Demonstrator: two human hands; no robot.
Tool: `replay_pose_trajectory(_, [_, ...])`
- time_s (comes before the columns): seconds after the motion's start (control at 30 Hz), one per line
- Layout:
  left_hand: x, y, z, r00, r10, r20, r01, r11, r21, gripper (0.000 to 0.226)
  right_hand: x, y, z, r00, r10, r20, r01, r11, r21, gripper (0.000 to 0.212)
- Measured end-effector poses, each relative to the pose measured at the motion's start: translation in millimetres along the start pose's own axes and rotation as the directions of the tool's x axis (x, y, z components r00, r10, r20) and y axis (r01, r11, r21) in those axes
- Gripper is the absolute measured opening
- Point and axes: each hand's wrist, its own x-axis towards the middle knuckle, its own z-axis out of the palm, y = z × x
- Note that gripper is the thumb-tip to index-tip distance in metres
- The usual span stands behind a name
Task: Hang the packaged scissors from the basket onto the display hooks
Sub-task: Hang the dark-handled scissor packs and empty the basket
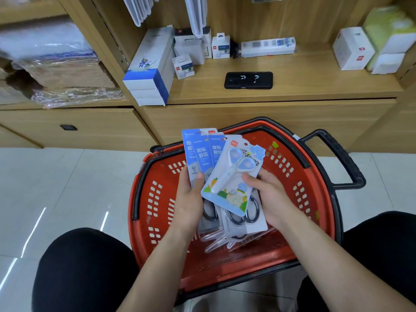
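**Scissor packs fanned out over the red basket**

Both hands hold carded scissors right above the red shopping basket (pixel 315 221). The left hand (pixel 191 199) grips a fan of three blue packs (pixel 202 152), thumb pinned on the front, other fingers hidden behind. The middle one reads 防粘剪切; its neighbours' print is partly covered.

The right hand (pixel 267 197) pinches a kids' scissors pack (pixel 234 174) with pale blue handles, thumb on front and fingers curled underneath. I can read "Clip" and not much else.

Black handle loops (pixel 238 217) peek out below it. Clear blister packs (pixel 216 239) lie in the basket, too blurry to read. A black phone (pixel 248 80) sits on the wooden shelf.
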Motion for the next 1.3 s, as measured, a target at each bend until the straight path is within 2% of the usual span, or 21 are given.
replay_pose_trajectory(0.27, [2.6,5.4,-2.6,0.998,-0.055,-0.011,0.055,0.997,-0.052,0.027,4.5,-4.3,-5.6,0.993,-0.032,-0.117,0.033,0.999,0.008,0.022])
replay_pose_trajectory(0.37, [5.4,3.8,-4.8,0.998,-0.051,0.036,0.051,0.999,0.001,0.035,3.9,-6.3,-5.0,0.997,0.03,-0.075,-0.027,0.999,0.033,0.025])
replay_pose_trajectory(0.47, [7.0,1.7,-7.2,1.0,-0.018,0.007,0.018,0.999,0.047,0.035,1.0,-9.4,-3.9,0.998,0.07,0.003,-0.07,0.997,0.043,0.029])
replay_pose_trajectory(0.6, [15.3,6.4,-20.4,1.0,0.012,0.014,-0.013,0.995,0.1,0.036,2.0,-21.0,-12.4,1.0,0.021,-0.023,-0.021,1.0,-0.017,0.031])
replay_pose_trajectory(0.73, [28.8,20.2,-31.4,0.994,0.067,0.087,-0.081,0.982,0.17,0.047,3.1,-38.7,-22.8,0.997,-0.056,-0.048,0.053,0.997,-0.057,0.029])
replay_pose_trajectory(0.93, [62.2,30.8,-23.5,0.986,0.072,0.148,-0.101,0.974,0.204,0.044,12.0,-41.5,-27.4,0.972,-0.166,-0.164,0.12,0.959,-0.258,0.024])
replay_pose_trajectory(1.13, [106.3,30.0,-6.6,0.98,0.022,0.197,-0.064,0.976,0.207,0.044,46.8,-39.8,-18.5,0.957,-0.172,-0.234,0.07,0.918,-0.39,0.007])
replay_pose_trajectory(1.3, [99.7,95.1,-16.5,0.984,-0.044,0.171,0.006,0.977,0.213,0.046,32.9,-85.1,21.2,0.95,-0.149,-0.273,0.017,0.901,-0.433,0.013])
